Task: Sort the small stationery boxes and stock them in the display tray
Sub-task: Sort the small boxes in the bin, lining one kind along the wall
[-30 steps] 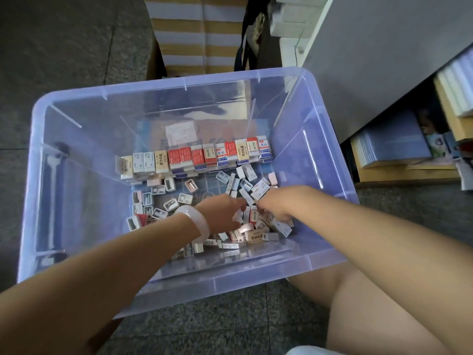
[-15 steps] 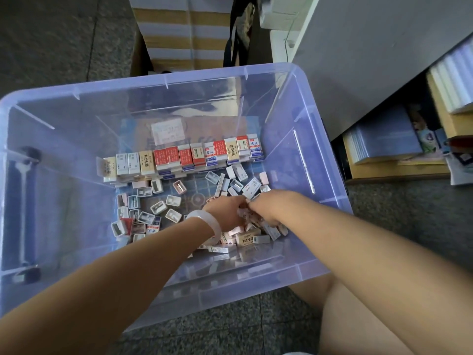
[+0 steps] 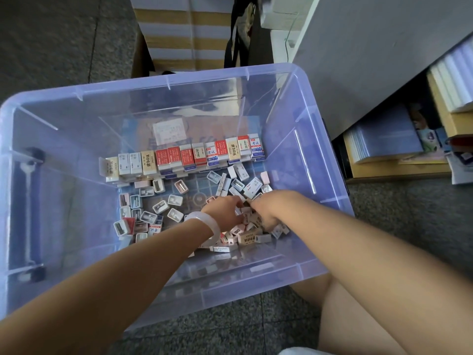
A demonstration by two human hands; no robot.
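Small stationery boxes (image 3: 245, 228), erasers and pencil sharpeners by their look, lie loose across the floor of a clear bluish plastic bin (image 3: 302, 274) that stands on a speckled stone floor (image 3: 256, 326). Along the bin's far wall a sorted row of boxes (image 3: 183, 157) stands upright, edge to edge: cream and white ones toward the left end, red ones in the middle, mixed white, red and cream toward the right. Between that row and the near wall the loose ones spread in two patches, open-faced sharpeners (image 3: 153, 210) toward the left side and a denser heap nearer the right. Both hands are down in that heap, almost touching. The left hand (image 3: 224, 211), with a pale bangle (image 3: 204, 225) on its wrist, has its fingers curled down among the boxes; the right hand (image 3: 265, 210) is curled likewise. Whether either has hold of a box cannot be told, since the fingertips are hidden. Beyond the bin's far rim stands a striped cardboard carton (image 3: 184, 29); off its right side, a low shelf (image 3: 394, 170) holds stacked booklets (image 3: 386, 137).
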